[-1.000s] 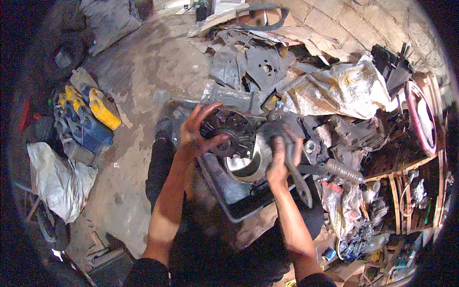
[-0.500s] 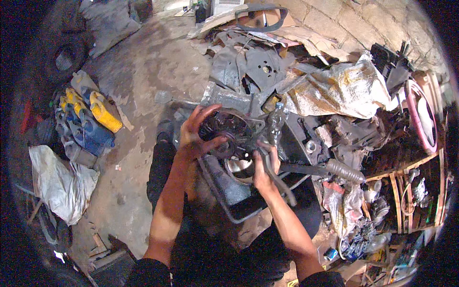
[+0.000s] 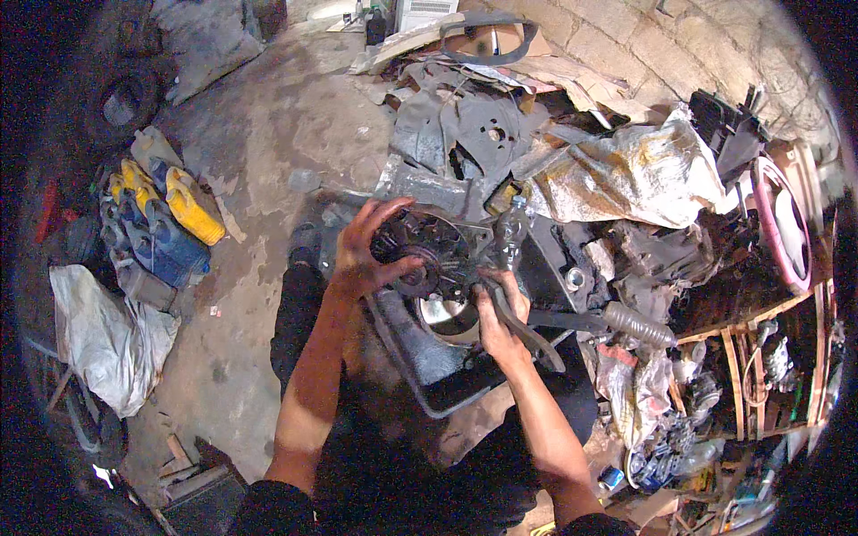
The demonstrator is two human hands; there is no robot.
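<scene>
My left hand [image 3: 365, 248] is curled round a dark, greasy round machine part [image 3: 420, 241], its thumb on a ringed hub and its fingers over the far rim. The part rests over a black metal housing or tray [image 3: 438, 362] in front of me. My right hand [image 3: 502, 314] is closed round a dark hand tool [image 3: 534, 344] with a curved handle, perhaps pliers; its working end meets the part's right side, where the fingers hide the contact. Below the part shows a bright metal ring [image 3: 447, 314]. A clear plastic bottle [image 3: 512, 230] stands just beyond my right hand.
A bar with a ribbed grip [image 3: 639, 323] juts out at the right. Yellow and blue jerrycans [image 3: 170, 214] and a white sack [image 3: 116, 339] lie on the left floor. Sheet-metal scraps [image 3: 465, 134], a stained silvery sheet [image 3: 635, 170] and a pink-rimmed oval [image 3: 782, 223] fill the far right.
My right hand and the tool have shifted slightly right and nearer to me, the handle swinging a little. My left hand keeps its grip on the part.
</scene>
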